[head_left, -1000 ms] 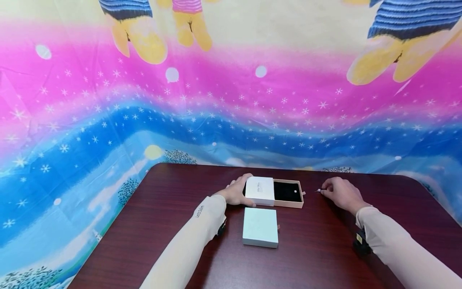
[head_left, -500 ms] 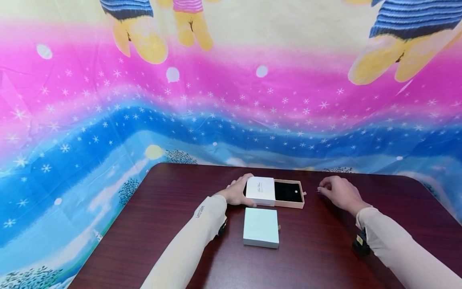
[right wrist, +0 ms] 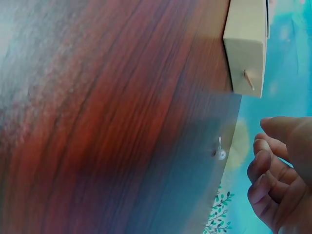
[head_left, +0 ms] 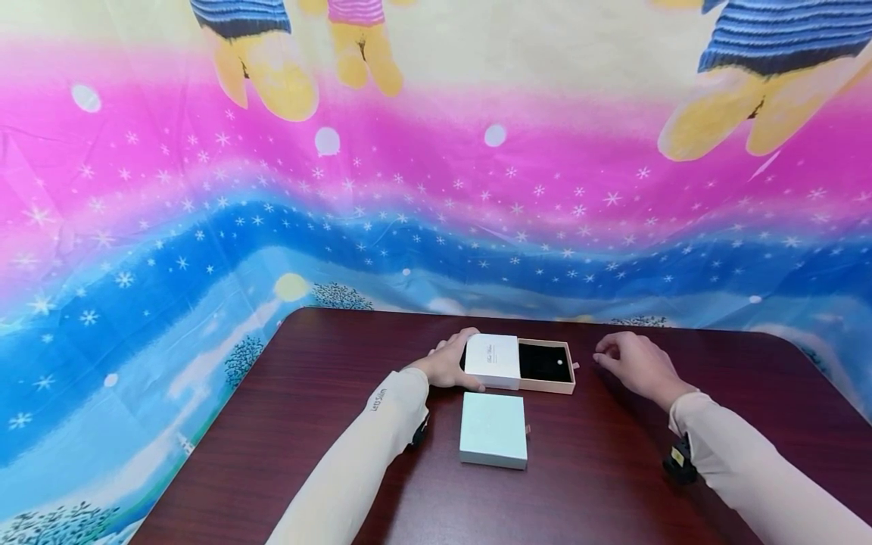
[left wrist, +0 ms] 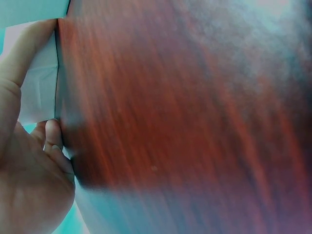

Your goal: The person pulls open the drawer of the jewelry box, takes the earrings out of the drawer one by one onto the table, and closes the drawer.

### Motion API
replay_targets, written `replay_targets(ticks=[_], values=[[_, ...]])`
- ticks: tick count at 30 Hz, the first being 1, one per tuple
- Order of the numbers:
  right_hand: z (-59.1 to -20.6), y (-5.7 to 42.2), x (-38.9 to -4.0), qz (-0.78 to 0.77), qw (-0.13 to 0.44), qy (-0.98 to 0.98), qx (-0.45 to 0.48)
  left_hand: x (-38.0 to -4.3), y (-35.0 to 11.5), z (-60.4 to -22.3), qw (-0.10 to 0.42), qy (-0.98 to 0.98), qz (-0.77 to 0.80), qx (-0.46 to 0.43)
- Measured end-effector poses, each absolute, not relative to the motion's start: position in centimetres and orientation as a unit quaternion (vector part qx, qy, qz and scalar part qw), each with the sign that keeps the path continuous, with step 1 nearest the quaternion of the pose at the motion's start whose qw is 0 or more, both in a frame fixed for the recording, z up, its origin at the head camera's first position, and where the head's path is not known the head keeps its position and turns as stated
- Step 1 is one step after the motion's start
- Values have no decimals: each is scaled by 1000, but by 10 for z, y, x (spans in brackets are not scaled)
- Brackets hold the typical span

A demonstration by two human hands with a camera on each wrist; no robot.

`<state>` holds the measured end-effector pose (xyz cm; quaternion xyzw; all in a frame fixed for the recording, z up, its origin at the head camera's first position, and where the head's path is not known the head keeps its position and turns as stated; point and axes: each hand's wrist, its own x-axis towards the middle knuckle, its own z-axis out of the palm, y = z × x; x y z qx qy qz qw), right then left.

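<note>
On tabletop, near but apart from right hand: pearl stud.

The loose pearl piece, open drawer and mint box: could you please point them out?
Pearl piece (right wrist: 222, 154): right wrist view, its bead.
Open drawer (head_left: 541, 363): head view, its black lining.
Mint box (head_left: 493, 424): head view, its top.

Before me, a dark red-brown table with visible wood grain and rounded far corners; pale glare lies across its top in both wrist views. Behind its far edge and down along my left, a printed cloth, lightly creased. From top to bottom I see cream, pink, blue and pale-blue bands. Printed motifs: yellow-legged figures in striped garments, cut off by my upper field of view; white snowflakes; pale dots; a yellow disc; small trees.
</note>
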<state>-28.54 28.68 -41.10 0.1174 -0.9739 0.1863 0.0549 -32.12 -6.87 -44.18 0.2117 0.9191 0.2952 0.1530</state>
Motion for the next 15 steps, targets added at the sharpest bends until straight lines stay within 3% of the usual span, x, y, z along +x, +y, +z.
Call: replay_targets(ticks=[15], values=[[-408, 275, -280, 184, 64, -973, 124, -319, -69, -440, 153, 918, 297, 213]])
